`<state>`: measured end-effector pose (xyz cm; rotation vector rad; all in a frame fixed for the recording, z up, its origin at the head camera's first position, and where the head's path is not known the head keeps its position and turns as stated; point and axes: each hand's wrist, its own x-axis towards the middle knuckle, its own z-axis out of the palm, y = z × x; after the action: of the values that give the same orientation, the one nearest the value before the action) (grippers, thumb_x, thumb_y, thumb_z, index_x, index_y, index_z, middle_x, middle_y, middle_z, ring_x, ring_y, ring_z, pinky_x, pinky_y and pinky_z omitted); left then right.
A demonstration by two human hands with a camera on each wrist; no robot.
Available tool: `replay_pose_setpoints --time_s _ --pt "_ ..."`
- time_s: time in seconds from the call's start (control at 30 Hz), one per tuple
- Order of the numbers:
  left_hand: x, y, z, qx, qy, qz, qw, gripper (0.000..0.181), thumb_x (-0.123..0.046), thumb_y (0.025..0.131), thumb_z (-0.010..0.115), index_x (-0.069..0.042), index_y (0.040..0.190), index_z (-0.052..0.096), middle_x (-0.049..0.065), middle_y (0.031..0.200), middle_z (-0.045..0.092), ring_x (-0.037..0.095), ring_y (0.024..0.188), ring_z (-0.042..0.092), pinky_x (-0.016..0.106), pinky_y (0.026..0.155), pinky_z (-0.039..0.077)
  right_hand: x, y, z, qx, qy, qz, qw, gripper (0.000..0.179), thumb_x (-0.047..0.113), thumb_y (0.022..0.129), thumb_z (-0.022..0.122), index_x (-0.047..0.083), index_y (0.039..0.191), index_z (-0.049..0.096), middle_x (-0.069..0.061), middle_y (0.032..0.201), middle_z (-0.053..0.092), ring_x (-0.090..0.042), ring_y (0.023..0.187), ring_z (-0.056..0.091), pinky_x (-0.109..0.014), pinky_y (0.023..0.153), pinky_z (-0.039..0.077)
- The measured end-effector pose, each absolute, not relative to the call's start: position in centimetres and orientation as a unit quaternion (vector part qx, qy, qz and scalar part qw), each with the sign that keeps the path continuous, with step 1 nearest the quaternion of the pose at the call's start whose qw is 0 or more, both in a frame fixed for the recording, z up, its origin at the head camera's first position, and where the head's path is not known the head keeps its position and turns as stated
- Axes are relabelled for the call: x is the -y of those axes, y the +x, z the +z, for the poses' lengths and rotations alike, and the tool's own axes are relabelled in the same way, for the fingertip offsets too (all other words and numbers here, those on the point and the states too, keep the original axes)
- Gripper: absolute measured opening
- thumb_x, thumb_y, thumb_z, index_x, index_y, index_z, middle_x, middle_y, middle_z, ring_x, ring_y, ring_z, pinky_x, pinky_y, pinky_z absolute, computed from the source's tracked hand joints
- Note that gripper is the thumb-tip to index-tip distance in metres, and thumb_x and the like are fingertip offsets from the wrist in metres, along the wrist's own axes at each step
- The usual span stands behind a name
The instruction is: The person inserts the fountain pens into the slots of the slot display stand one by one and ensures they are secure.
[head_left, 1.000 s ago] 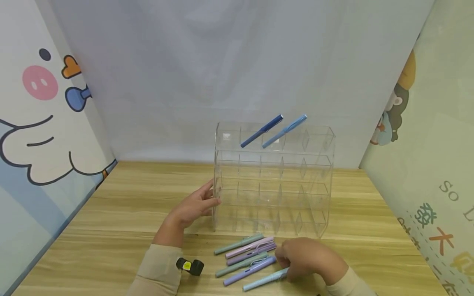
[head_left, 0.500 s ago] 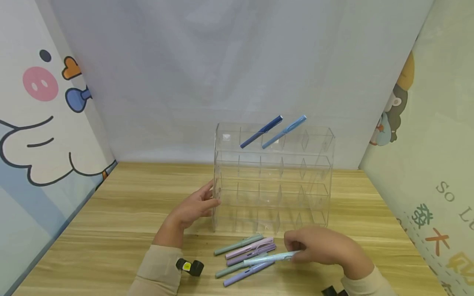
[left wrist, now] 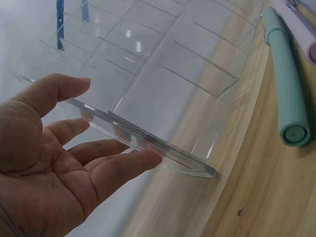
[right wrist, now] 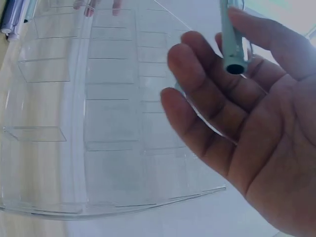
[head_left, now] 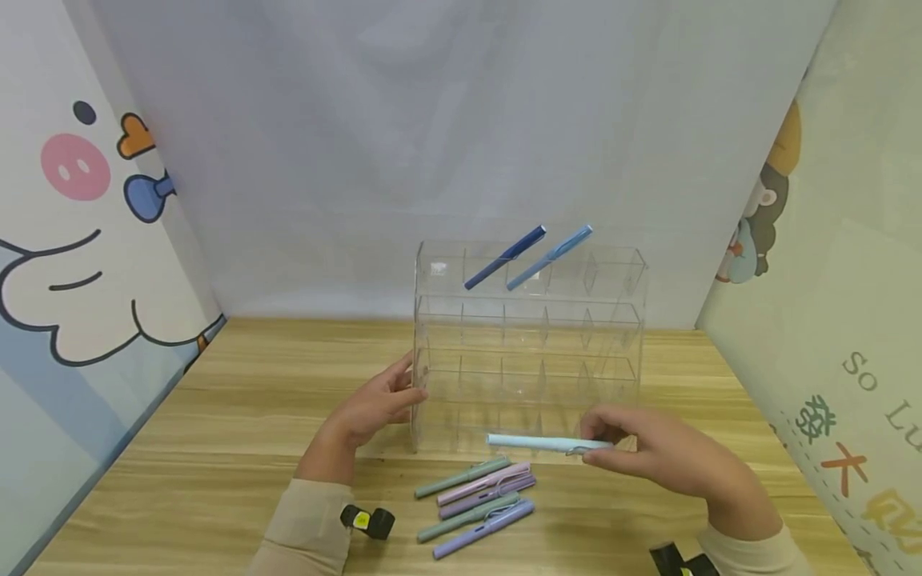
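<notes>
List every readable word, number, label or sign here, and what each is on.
"SO" on the right wall
"Lu" on that wall, cut off by the edge
"發" on that wall, stylised
"大" on that wall
Unclear: yellow character on that wall
Too small: yellow stickers on wrist cameras
Pens: nothing readable

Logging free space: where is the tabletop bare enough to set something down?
Between the left hand and left wall; also between the rack and right wall, beyond the right hand. Crowded: in front of the rack, where five pens lie.
</notes>
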<state>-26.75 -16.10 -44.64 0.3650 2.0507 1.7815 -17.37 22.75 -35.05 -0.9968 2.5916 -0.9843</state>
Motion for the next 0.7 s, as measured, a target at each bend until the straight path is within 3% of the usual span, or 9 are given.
replay_pose_setpoints --time_s 0.1,0.43,0.57,0.7 --pt "16.1 -26.7 -44.7 -0.735 0.129 0.635 0.199 0.076 -0.028 0.099 0.06 -0.036 0.158 0.012 0.014 0.16 0.028 0.036 0.142 0.035 0.059 0.108 0.036 -23.0 -17.2 -34.8 -0.872 -0.344 -0.343 0.058 0.005 0.027 0.097 0.063 0.029 0.1 0.059 0.013 0.093 0.063 -0.005 0.088 0.062 -0.026 0.077 0.051" --pt "16.2 -26.7 -44.7 -0.732 0.129 0.638 0.202 0.077 -0.032 0.098 0.062 -0.04 0.157 0.013 0.013 0.16 0.028 0.036 0.142 0.035 0.059 0.108 0.035 -23.5 -17.2 -34.1 -0.819 -0.391 -0.419 -0.021 0.026 -0.002 0.093 0.063 0.022 0.103 0.061 0.009 0.095 0.064 -0.01 0.082 0.059 -0.027 0.073 0.051" --pt "16.1 -26.6 -44.6 -0.728 0.133 0.641 0.204 0.079 -0.032 0.097 0.063 -0.038 0.157 0.012 0.015 0.16 0.026 0.037 0.143 0.033 0.06 0.109 0.034 -24.1 -17.2 -34.0 -0.783 -0.401 -0.476 -0.023 0.029 -0.013 0.092 0.056 0.012 0.107 0.059 0.001 0.106 0.068 -0.011 0.089 0.061 -0.027 0.069 0.05" --pt "16.1 -26.6 -44.6 -0.727 0.132 0.643 0.204 0.078 -0.031 0.098 0.062 -0.038 0.157 0.012 0.015 0.161 0.025 0.037 0.143 0.033 0.061 0.109 0.033 -24.6 -17.7 -34.0 -0.699 -0.438 -0.565 -0.017 0.031 -0.026 0.09 0.044 -0.005 0.111 0.053 -0.013 0.117 0.069 -0.017 0.104 0.066 -0.025 0.079 0.053"
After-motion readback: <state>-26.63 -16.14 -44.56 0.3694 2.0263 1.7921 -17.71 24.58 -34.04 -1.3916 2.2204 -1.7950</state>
